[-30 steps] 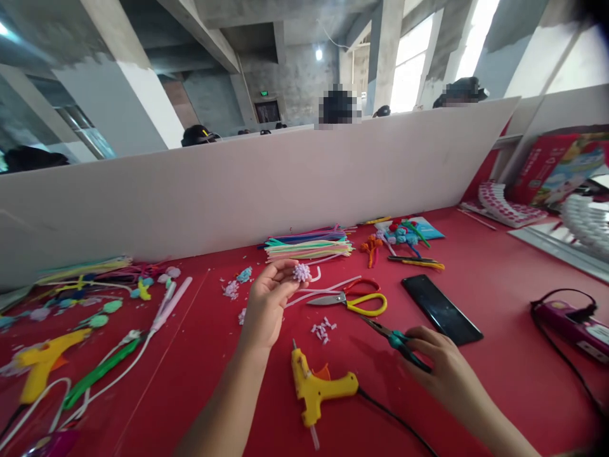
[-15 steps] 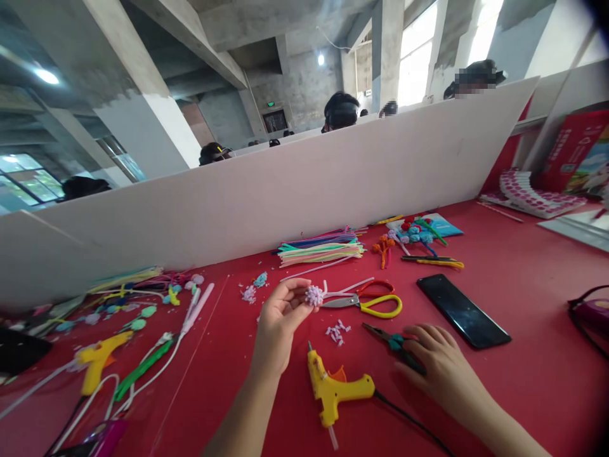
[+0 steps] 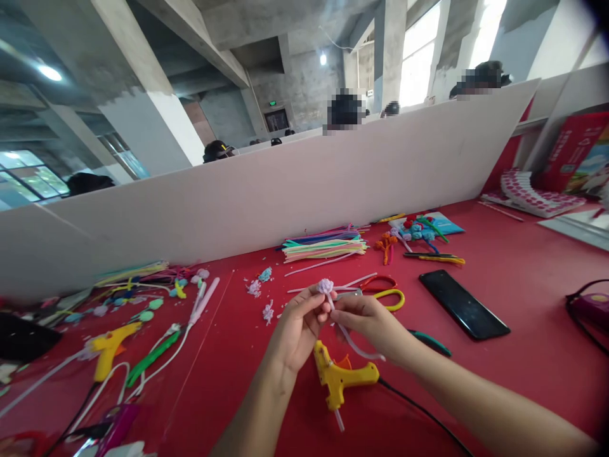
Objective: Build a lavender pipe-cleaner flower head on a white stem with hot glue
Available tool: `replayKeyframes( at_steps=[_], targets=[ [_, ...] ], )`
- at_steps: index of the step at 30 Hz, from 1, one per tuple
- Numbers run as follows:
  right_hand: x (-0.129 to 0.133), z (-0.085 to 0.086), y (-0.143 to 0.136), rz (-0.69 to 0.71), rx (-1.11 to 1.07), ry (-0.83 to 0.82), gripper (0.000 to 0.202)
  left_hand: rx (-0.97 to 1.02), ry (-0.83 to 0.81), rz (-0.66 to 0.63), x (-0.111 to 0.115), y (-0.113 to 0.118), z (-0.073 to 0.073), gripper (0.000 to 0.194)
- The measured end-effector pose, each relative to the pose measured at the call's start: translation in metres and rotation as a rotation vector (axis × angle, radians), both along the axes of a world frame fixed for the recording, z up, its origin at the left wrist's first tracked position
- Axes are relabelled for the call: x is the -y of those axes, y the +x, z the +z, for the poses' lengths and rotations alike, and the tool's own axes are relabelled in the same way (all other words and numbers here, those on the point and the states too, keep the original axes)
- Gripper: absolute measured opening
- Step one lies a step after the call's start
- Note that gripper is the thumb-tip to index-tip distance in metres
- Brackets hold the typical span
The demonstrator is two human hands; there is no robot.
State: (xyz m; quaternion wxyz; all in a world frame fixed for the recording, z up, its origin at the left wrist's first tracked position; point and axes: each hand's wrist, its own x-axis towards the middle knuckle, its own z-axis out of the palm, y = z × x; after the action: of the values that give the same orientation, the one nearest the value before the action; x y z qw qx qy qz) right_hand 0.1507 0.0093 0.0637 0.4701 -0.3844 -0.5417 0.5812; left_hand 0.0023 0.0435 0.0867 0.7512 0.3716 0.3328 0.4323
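In front of me my left hand (image 3: pixel 301 322) is closed on a small lilac pipe-cleaner flower (image 3: pixel 325 286), pinching just below its fluffy round head. My right hand (image 3: pixel 365 319) pinches the flower's pale lilac stem (image 3: pixel 354 347) close beneath the head; the stem's free end curves down to the right. Behind the hands lie scissors (image 3: pixel 391 299) with red and yellow handles, their blades mostly hidden. A yellow glue gun (image 3: pixel 343 379) rests on the table below the hands. Under my right forearm shows one green handle of the pliers (image 3: pixel 432 343).
A phone (image 3: pixel 464 304) lies to the right. Bundled pipe cleaners (image 3: pixel 326 246) sit against the white partition (image 3: pixel 304 184). Lilac clippings (image 3: pixel 268 311) are left of my hands. Further left lie a second yellow glue gun (image 3: pixel 108 348), cables and loose craft pieces. Finished-looking coloured flowers (image 3: pixel 419 228) lie back right.
My right hand has let go of the pliers and moved left to pinch the flower's stem. My left hand has turned the flower so its head points upward.
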Motion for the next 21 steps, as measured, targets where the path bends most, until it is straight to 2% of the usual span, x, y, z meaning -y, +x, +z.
replayKeyframes(
  at_steps=[4,8,12,16,18,21],
  targets=[
    [-0.003,-0.015,-0.005,0.0,-0.097,-0.1,0.032,-0.06,-0.004,0.033,0.005,0.0,-0.019,0.012],
    [0.001,-0.019,-0.005,-0.004,-0.122,-0.16,0.033,-0.097,0.006,0.108,0.01,0.005,-0.031,0.016],
    [0.006,-0.025,-0.006,0.0,-0.092,-0.183,0.029,-0.139,0.065,0.208,0.009,0.009,-0.035,0.016],
    [0.013,-0.04,-0.009,0.023,0.014,-0.2,0.03,-0.181,0.173,0.336,0.008,0.008,-0.038,0.015],
    [0.019,-0.049,-0.012,0.004,0.095,-0.167,0.031,-0.176,0.202,0.361,0.008,0.006,-0.039,0.015],
    [0.03,-0.058,-0.015,-0.102,0.243,-0.039,0.032,-0.14,0.212,0.363,0.007,0.004,-0.04,0.017]
  ],
)
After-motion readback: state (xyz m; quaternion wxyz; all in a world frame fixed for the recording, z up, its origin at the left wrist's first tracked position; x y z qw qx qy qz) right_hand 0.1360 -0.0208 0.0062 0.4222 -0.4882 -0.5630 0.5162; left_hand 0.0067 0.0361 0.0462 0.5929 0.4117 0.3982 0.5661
